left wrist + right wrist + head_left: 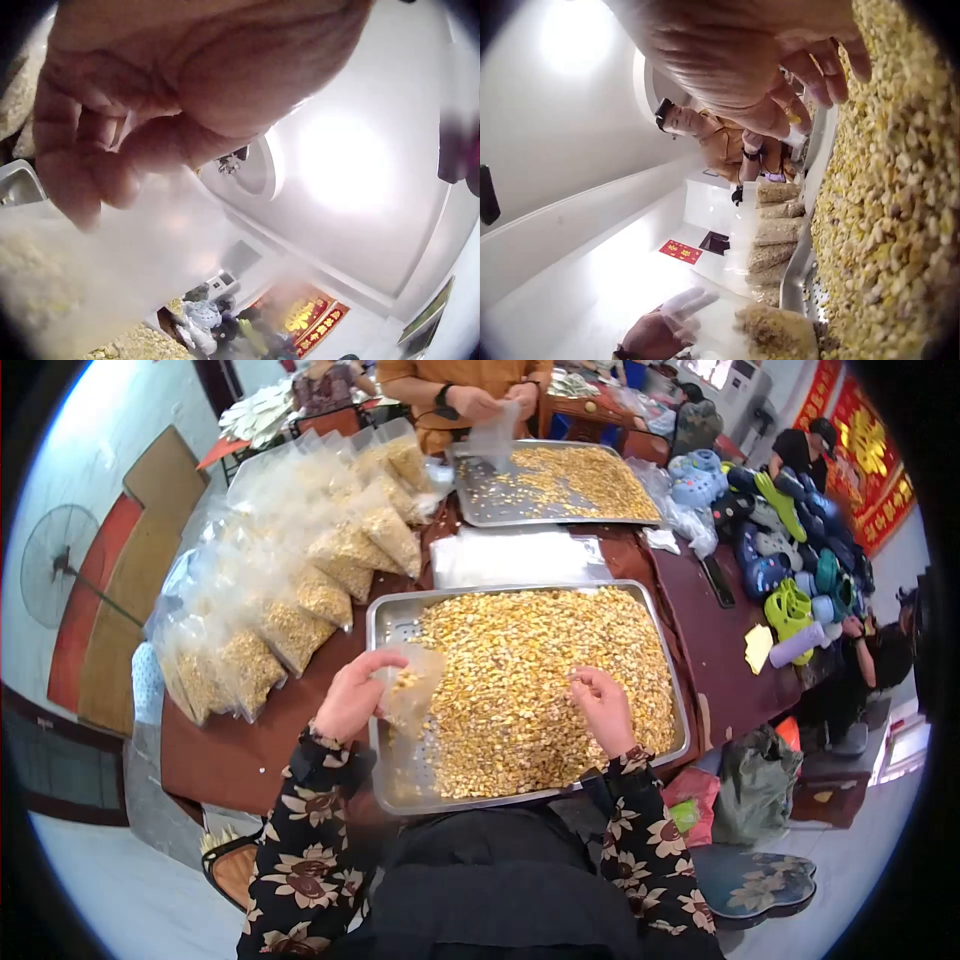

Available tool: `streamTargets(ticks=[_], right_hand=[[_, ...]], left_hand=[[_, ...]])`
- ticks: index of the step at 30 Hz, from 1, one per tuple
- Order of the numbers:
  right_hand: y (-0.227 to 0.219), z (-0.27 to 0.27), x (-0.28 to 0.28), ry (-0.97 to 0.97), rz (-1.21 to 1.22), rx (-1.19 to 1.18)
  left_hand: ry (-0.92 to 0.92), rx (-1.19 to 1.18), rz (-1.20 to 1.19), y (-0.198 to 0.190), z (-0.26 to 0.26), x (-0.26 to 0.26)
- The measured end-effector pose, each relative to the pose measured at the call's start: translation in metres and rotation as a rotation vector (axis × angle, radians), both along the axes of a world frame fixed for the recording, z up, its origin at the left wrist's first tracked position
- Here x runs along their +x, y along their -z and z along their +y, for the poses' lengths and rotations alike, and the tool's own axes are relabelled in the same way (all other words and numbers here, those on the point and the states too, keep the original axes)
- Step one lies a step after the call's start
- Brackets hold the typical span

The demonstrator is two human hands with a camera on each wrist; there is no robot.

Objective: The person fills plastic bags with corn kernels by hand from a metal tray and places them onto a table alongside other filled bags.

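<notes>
In the head view, the left hand [352, 696] pinches the edge of a clear bag [418, 695] over the near tray's left side. Yellow pieces show inside the bag [37, 289] in the left wrist view, below the fingers of the left hand [112, 142]. Above the heap of yellow pieces [520, 690], the right hand [604, 710] is held with its fingers bent. The right wrist view shows a small yellow piece [793, 118] between the thumb and a fingertip of the right hand [757, 67]. The metal tray [683, 705] surrounds the heap.
Filled clear bags [300, 595] stand at the left. Behind the tray lie flat clear bags [515, 558] and a second metal tray [480, 510], where a person in orange [420, 375] holds a bag. A phone [717, 582] and a pile of shoes [790, 540] are at the right.
</notes>
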State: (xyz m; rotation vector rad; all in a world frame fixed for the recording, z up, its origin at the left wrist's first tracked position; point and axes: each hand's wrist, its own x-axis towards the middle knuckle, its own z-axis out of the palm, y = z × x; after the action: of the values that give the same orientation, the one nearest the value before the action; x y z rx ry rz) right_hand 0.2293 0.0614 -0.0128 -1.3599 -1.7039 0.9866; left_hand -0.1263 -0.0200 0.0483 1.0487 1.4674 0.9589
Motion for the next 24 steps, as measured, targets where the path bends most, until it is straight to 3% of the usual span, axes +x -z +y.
streamTargets(ticks=[2, 4, 6, 10, 11, 15, 18, 19, 21, 24], right_hand=[[-0.003, 0.001, 0.021, 0.040, 0.003, 0.063], [-0.003, 0.006, 0.048, 0.118, -0.029, 0.095], [0.002, 0.013, 0.088, 0.293, 0.030, 0.015], [0.009, 0.014, 0.124, 0.349, -0.396, 0.215], [0.008, 0.013, 0.127, 0.367, -0.475, 0.123], [0.044, 0.043, 0.146, 0.315, -0.584, 0.109], [0.042, 0.077, 0.135, 0.324, -0.606, 0.121], [0.038, 0.087, 0.130, 0.330, -0.604, 0.127], [0.030, 0.109, 0.117, 0.362, -0.636, 0.038], [0.024, 0.135, 0.103, 0.390, -0.694, -0.101]], left_hand=[[-0.005, 0.184, 0.160, -0.002, 0.000, 0.010], [-0.004, 0.197, 0.175, -0.001, -0.001, 0.014], [0.000, 0.204, 0.381, 0.001, 0.001, 0.020], [-0.079, 0.127, 0.319, 0.000, 0.004, 0.032], [-0.090, 0.108, 0.325, -0.002, 0.004, 0.035], [-0.072, 0.092, 0.348, -0.001, 0.004, 0.038], [-0.017, 0.058, 0.343, 0.002, 0.006, 0.039], [0.003, 0.150, 0.350, 0.008, 0.007, 0.039], [0.025, 0.257, 0.356, 0.009, 0.009, 0.041], [0.079, 0.179, 0.326, 0.006, 0.009, 0.045]])
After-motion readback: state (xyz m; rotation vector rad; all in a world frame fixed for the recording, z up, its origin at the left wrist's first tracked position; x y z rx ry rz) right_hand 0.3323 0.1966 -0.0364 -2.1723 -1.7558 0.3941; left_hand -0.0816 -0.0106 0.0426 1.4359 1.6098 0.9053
